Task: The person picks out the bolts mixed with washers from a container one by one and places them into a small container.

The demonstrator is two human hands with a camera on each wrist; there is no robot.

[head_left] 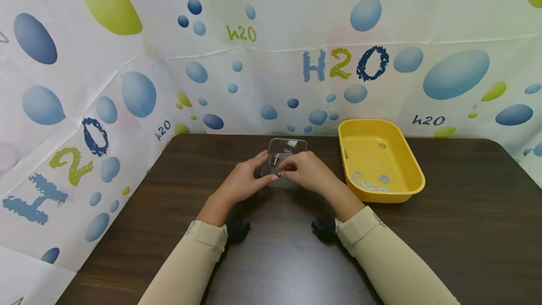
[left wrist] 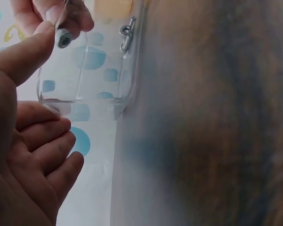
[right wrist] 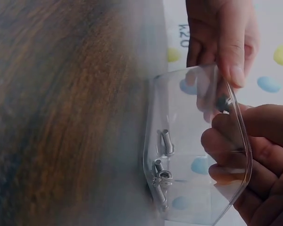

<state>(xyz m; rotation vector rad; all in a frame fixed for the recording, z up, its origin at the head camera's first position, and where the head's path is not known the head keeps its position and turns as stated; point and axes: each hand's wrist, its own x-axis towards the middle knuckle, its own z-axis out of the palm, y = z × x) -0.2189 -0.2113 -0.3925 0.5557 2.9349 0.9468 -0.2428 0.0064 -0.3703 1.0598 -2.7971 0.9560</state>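
Observation:
A clear plastic box stands near the far edge of the table. My left hand holds it at the left front corner, thumb at the near rim and fingers along the left side. Between thumb and fingers of my right hand, a small metal bolt is pinched over the box's near side; its head has a hex socket. Inside the box lie several small metal bolts, with what looks like a nut among them. The right fingers are partly seen through the clear wall.
To the right stands a yellow tray with several flat washers in it and a thin piece by its left wall. Behind the dark wooden table hangs a white sheet with printed drops and lettering.

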